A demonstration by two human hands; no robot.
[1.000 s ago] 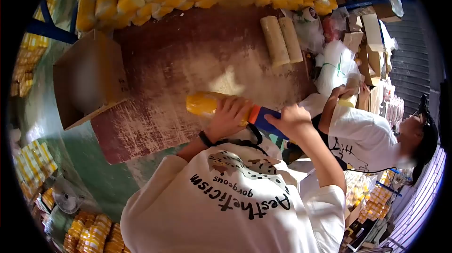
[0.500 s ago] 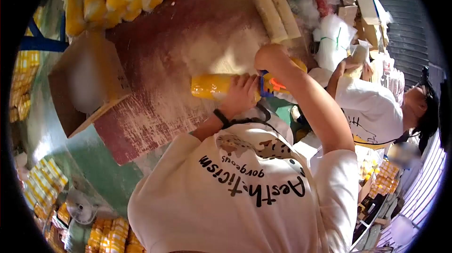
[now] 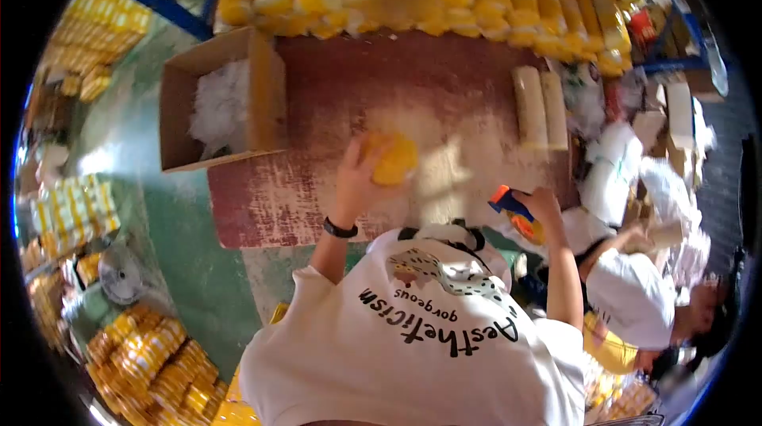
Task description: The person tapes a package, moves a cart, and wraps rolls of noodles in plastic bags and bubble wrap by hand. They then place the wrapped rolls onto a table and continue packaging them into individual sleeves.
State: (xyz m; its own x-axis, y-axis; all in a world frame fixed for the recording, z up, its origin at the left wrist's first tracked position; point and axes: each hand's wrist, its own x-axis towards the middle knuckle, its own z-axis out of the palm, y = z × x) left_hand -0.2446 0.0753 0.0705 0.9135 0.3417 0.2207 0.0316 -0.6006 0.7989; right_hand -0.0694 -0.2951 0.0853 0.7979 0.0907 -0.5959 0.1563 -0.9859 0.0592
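I monitor one head-worn view. The lens faces forward and steeply down, close above the wearer's shirt (image 3: pixel 397 370) at bottom centre. The left hand (image 3: pixel 355 182) and right hand (image 3: pixel 544 208) fall at mid-height; the tabletop (image 3: pixel 333 89) extends beyond, upper centre. A circular field leaves black corners.

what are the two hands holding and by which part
The left hand holds a yellow roll at its side, exact grip blurred. The right hand holds a tape dispenser by its blue handle.

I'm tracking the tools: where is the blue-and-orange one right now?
In the head view, the blue-and-orange tool is right of centre, held in the right hand, below the two tan rolls in the picture.
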